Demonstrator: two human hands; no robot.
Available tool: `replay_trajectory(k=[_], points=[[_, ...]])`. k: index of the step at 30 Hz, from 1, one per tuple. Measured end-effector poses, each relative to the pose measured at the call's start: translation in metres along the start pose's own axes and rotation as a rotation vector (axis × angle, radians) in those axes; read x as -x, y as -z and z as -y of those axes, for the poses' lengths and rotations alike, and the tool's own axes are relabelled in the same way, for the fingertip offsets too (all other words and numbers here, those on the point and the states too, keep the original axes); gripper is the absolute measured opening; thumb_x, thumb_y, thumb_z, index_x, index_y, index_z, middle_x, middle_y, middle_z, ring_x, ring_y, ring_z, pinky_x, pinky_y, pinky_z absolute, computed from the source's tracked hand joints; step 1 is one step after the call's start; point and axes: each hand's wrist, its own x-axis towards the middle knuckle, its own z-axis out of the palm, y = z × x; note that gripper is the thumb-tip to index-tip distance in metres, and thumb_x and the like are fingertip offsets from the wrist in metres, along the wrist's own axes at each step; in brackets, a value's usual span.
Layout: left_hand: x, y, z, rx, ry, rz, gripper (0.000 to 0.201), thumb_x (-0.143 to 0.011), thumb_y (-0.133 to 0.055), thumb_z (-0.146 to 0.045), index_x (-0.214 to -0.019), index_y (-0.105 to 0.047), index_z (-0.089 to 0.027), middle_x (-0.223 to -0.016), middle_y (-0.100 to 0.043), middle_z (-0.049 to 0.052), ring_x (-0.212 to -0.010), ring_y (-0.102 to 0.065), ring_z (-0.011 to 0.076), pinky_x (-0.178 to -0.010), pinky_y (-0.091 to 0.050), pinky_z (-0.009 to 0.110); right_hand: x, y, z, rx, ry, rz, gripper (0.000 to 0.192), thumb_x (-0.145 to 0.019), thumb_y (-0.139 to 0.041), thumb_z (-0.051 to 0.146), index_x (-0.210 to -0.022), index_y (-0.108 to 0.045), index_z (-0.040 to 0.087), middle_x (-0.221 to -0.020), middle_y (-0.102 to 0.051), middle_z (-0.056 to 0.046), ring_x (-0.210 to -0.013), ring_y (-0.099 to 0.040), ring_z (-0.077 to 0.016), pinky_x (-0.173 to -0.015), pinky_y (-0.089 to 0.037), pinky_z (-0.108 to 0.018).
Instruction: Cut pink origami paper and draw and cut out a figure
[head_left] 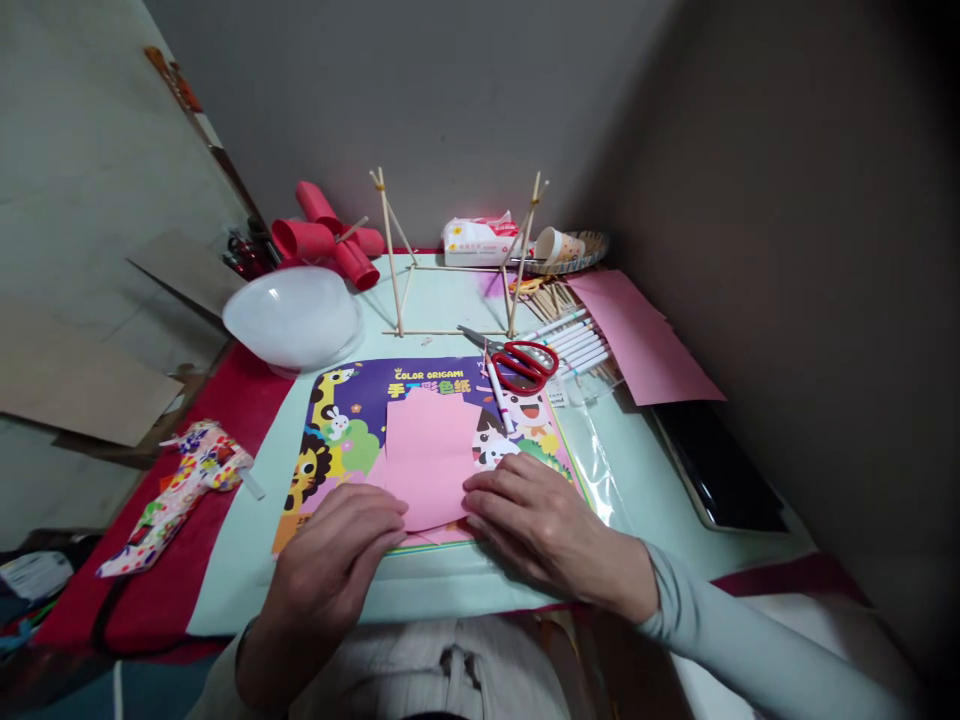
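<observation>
Two flat, open hands, left hand (337,560) and right hand (540,525), press one pink paper (429,455); one scissors (517,362).

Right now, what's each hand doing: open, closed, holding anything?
Left hand: open, fingers flat, pressing the lower left edge of the pink paper.
Right hand: open, palm down, pressing its lower right edge.

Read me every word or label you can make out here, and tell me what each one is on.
"COLOR ORIGAMI": top of the origami paper pack, which lies under the pink paper.
Chinese characters below that title: partly covered, not readable.
Print on the tissue pack: too small to read.
Print on the markers: too small to read.
</observation>
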Motion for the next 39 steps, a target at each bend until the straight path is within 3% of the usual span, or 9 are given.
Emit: replay_trajectory(k=[7, 10, 12, 16, 20, 28, 34, 39], points=[[-0.014, 0.001, -0.004, 0.043, 0.438, -0.068, 0.013, -0.092, -0.059, -0.033, -0.085, -0.064, -0.024, -0.083, -0.069, 0.000, -0.077, -0.065, 0.0164, -0.072, -0.049, 0.027, -0.017, 0.005, 0.004, -0.254, -0.310, 0.005, 0.028, -0.104, -0.045, 0.031, -0.090, -0.064, 0.017, -0.081, -0.065, -0.005, -0.075, -0.057, -0.0163, -0.071, -0.042, -0.029], [-0.025, 0.000, -0.003, 0.119, 0.610, -0.122, 0.015, -0.088, -0.063, -0.039, -0.085, -0.063, -0.024, -0.077, -0.066, -0.002, -0.071, -0.063, 0.0154, -0.067, -0.048, 0.026, -0.026, 0.006, 0.002, -0.331, -0.448, -0.011, 0.014, -0.102, -0.050, 0.030, -0.102, -0.058, 0.018, -0.080, -0.063, -0.001, -0.071, -0.056, -0.0148, -0.066, -0.039, -0.027], [-0.030, -0.001, -0.001, 0.156, 0.665, -0.120, 0.018, -0.086, -0.064, -0.041, -0.093, -0.065, -0.025, -0.078, -0.066, -0.002, -0.073, -0.063, 0.0161, -0.068, -0.048, 0.027, -0.028, 0.006, 0.000, -0.381, -0.474, -0.028, 0.015, -0.101, -0.051, 0.027, -0.113, -0.054, 0.018, -0.082, -0.063, 0.001, -0.071, -0.057, -0.0141, -0.066, -0.039, -0.027], [-0.035, -0.002, 0.001, 0.131, 0.684, -0.070, 0.022, -0.085, -0.062, -0.043, -0.097, -0.070, -0.026, -0.091, -0.072, 0.001, -0.082, -0.065, 0.0193, -0.070, -0.047, 0.029, -0.026, 0.002, -0.004, -0.392, -0.425, -0.020, 0.015, -0.103, -0.048, 0.030, -0.108, -0.059, 0.019, -0.093, -0.067, -0.002, -0.083, -0.061, -0.0150, -0.074, -0.042, -0.027], [-0.038, -0.003, 0.004, 0.121, 0.726, -0.030, 0.027, -0.084, -0.060, -0.048, -0.096, -0.074, -0.027, -0.102, -0.074, 0.003, -0.095, -0.066, 0.0244, -0.067, -0.047, 0.031, -0.023, 0.002, -0.006, -0.305, -0.382, 0.005, 0.028, -0.100, -0.055, 0.042, -0.111, -0.059, 0.017, -0.093, -0.065, -0.005, -0.081, -0.058, -0.0171, -0.072, -0.043, -0.029], [-0.046, -0.004, 0.007, 0.054, 0.624, -0.025, 0.024, -0.086, -0.059, -0.043, -0.088, -0.073, -0.025, -0.094, -0.072, 0.004, -0.088, -0.065, 0.0228, -0.080, -0.048, 0.035, -0.027, 0.001, -0.006, -0.087, -0.235, 0.084, 0.029, -0.100, -0.052, 0.040, -0.110, -0.064, 0.015, -0.104, -0.063, -0.011, -0.090, -0.057, -0.0218, -0.079, -0.047, -0.034], [-0.039, 0.002, 0.012, -0.016, 0.472, 0.034, 0.024, -0.087, -0.063, -0.043, -0.101, -0.076, -0.028, -0.125, -0.066, 0.005, -0.118, -0.060, 0.0250, -0.102, -0.044, 0.039, -0.031, 0.001, -0.007, -0.099, -0.303, 0.105, 0.032, -0.103, -0.046, 0.038, -0.109, -0.067, 0.014, -0.101, -0.064, -0.011, -0.091, -0.060, -0.0220, -0.079, -0.047, -0.034], [-0.044, 0.012, 0.018, 0.002, 0.435, 0.162, 0.028, -0.087, -0.064, -0.044, -0.110, -0.074, -0.030, -0.116, -0.072, 0.003, -0.109, -0.064, 0.0240, -0.098, -0.046, 0.036, -0.041, 0.005, -0.008, -0.101, -0.411, 0.144, 0.033, -0.103, -0.046, 0.035, -0.103, -0.069, 0.013, -0.098, -0.064, -0.011, -0.085, -0.061, -0.0206, -0.074, -0.045, -0.033]])
